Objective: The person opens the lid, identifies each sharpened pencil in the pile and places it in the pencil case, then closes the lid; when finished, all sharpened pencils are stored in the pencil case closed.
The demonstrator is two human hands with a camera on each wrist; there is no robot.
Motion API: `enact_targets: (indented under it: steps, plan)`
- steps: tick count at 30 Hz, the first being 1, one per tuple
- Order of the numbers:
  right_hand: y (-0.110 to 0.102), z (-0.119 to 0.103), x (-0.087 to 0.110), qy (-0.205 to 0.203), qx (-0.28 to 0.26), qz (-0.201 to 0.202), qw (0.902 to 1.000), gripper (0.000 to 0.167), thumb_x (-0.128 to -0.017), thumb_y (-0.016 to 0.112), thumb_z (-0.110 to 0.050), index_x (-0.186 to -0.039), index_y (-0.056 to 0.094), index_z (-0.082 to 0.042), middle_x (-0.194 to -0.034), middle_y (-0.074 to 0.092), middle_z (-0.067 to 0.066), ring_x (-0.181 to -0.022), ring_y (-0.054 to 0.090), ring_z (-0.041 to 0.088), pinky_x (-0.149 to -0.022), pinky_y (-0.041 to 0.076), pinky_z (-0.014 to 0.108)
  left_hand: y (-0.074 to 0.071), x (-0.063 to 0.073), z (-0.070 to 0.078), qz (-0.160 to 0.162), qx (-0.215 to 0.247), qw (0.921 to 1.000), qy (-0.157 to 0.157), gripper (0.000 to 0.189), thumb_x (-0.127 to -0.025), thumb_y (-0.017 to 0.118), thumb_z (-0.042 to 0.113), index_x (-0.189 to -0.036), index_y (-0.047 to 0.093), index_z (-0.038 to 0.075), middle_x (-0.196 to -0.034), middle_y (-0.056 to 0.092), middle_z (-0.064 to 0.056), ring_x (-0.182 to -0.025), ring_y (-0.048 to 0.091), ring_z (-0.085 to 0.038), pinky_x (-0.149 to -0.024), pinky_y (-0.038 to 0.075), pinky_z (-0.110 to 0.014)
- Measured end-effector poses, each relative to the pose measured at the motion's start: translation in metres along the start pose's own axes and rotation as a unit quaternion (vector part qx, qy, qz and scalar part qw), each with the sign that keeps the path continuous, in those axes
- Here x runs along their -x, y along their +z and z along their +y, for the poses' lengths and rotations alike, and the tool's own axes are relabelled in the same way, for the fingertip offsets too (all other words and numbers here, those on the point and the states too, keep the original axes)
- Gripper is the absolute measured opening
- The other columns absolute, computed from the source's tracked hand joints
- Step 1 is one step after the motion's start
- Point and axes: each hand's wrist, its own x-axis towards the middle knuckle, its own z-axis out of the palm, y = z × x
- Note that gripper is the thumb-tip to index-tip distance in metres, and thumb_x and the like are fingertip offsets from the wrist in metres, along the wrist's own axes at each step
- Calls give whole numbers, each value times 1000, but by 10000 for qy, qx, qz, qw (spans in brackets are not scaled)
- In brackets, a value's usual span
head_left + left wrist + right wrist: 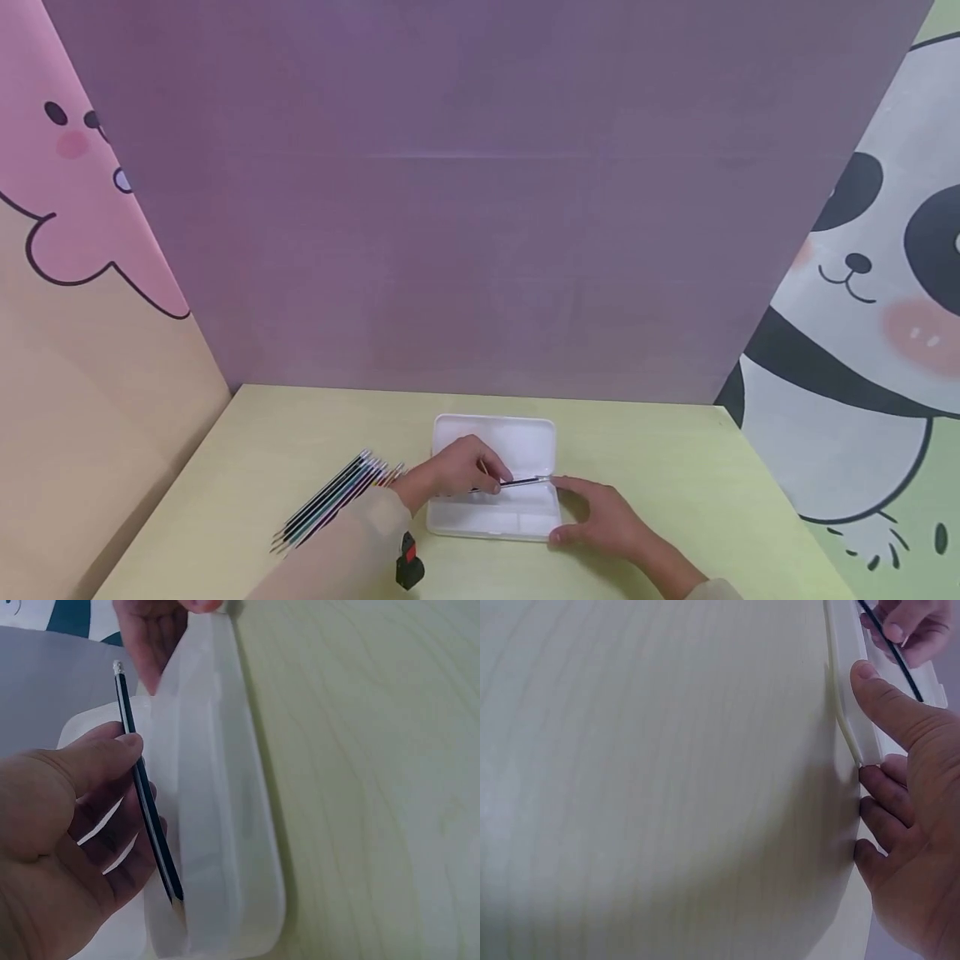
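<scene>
A white plastic pencil case [472, 518] lies opened on the table, its lid [498, 428] folded back toward the far side. My left hand [465, 468] pinches a dark striped pencil [148, 799] between thumb and fingers over the case. The pencil's eraser end points toward my right hand, and its sharpened tip is low at the case's long compartment in the left wrist view; whether it touches the bottom I cannot tell. At the case's right end, my right hand [600, 518] grips it, with the thumb at the near corner and the fingers around the end.
Several pencils [330, 504] lie in a slanted bundle on the table [667, 467], left of the case and partly hidden by the left sleeve. Behind the table rises a purple panel [480, 250]. A panda picture [862, 333] covers the right wall.
</scene>
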Motion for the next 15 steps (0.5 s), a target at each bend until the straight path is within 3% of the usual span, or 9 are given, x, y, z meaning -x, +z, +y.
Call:
enact_targets:
  steps: [4,10,15]
  plan:
    - [2,1,0,17,-34,12,10000,85,-64,93,-49,-138,65,-15,-135,68,9,-130,58,39,-108,43,61,6,1,-4,-34,-626,9980,108,21,-85,80,0,-98,84,15,-82,74,8,-72,59,-3,-70,51,-19]
    - [1,1,0,1,-21,20,10000,85,-65,93,-50,-138,65,-16,-134,68,7,-129,59,37,-108,43,60,13,3,-1,-126,-1535,9878,246,21,-87,79,2,-99,84,19,-82,72,14,-72,57,1,-71,49,-17]
    - [1,1,0,1,-11,11,10000,85,-65,93,-50,-138,65,-15,-135,68,8,-130,59,38,-108,43,60,16,4,1,-1,-1757,9842,215,17,-86,80,3,-95,84,18,-82,73,13,-73,56,1,-71,49,-17]
